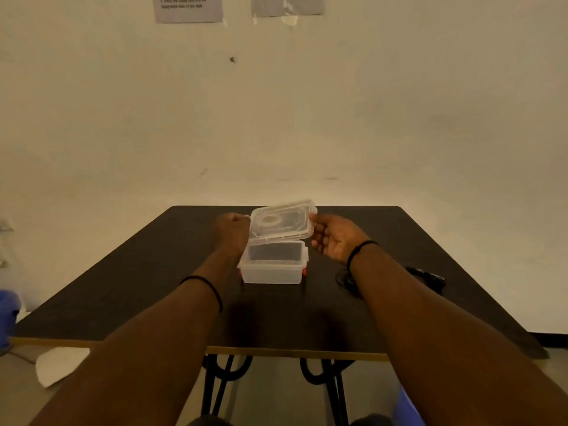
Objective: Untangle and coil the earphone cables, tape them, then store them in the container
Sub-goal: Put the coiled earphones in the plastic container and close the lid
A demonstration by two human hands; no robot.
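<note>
both hands hold the clear lid [282,219] above the container [273,262]. the left hand [233,230] is curled and grips the lid's left edge, and the right hand [333,239] pinches the right edge between thumb and fingers. the lid is tilted, its near edge close to the back rim of the container. the container stands open in the middle of the dark worktop [153,287], with small red clips at its low corners. i cannot tell if anything lies inside it; the floor of it looks dark.

the earphone cables [345,279] seem to be the dark bundle on the worktop to the right, partly hidden by the right forearm. a second dark object [428,278] lies further right; i cannot say what it is.

i think some things may go wrong here. if the lid goes down now, the cables may be left outside. the light container can slide or tip if the lid is pressed on one side only. the right forearm passes just over the bundle and could drag it toward the edge.

the worktop is dark and matt, with a pale edge and black metal legs. behind is a plain light wall with paper sheets [188,7] taped high. the light is dim and yellowish.
</note>
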